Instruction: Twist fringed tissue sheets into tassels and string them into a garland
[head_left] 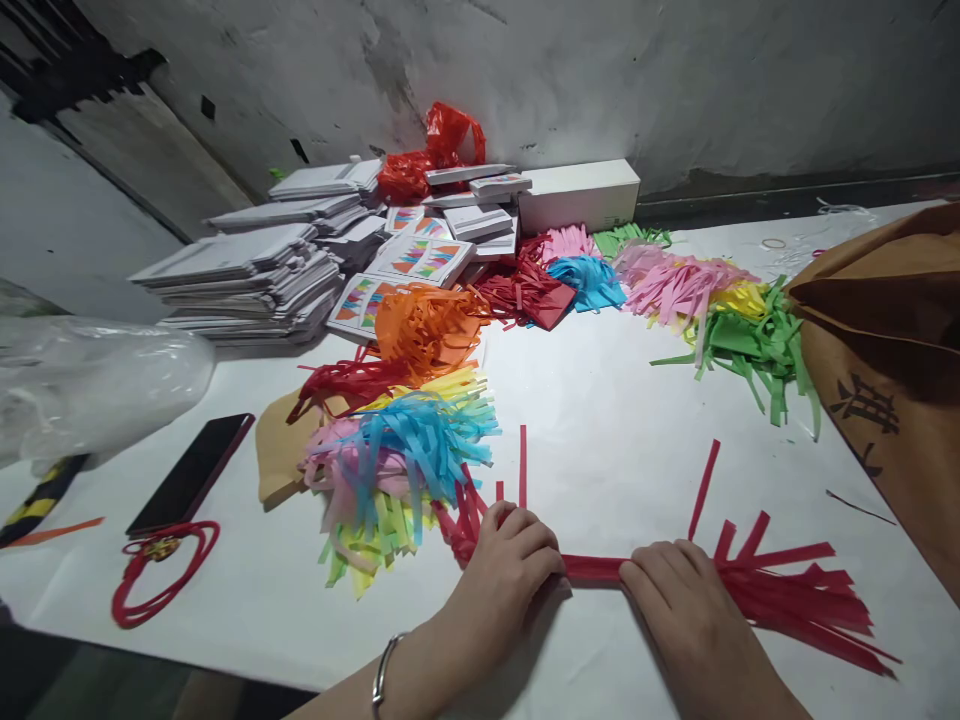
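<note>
A red tissue paper tassel (pixel 592 569) lies across the near part of the white table, its middle gathered into a narrow band and its cut strips fanned out at both ends. My left hand (pixel 517 555) is closed over the band's left part, a silver bangle on that wrist. Over the right part, my right hand (pixel 679 590) is closed too, next to the wide fringe. My fingers cover the band where they press it. Beyond my left hand lies a heap of fringed tissue, with a blue tassel (pixel 420 440) on top and pink, yellow and green strips around it.
Further off are an orange tassel (pixel 431 325), a pink tassel (pixel 682 285) and a green tassel (pixel 757 345). Stacked white packets (pixel 247 280) stand back left. At left lies a black phone (pixel 191 475) with a red cord. A brown paper bag (pixel 892 340) stands right.
</note>
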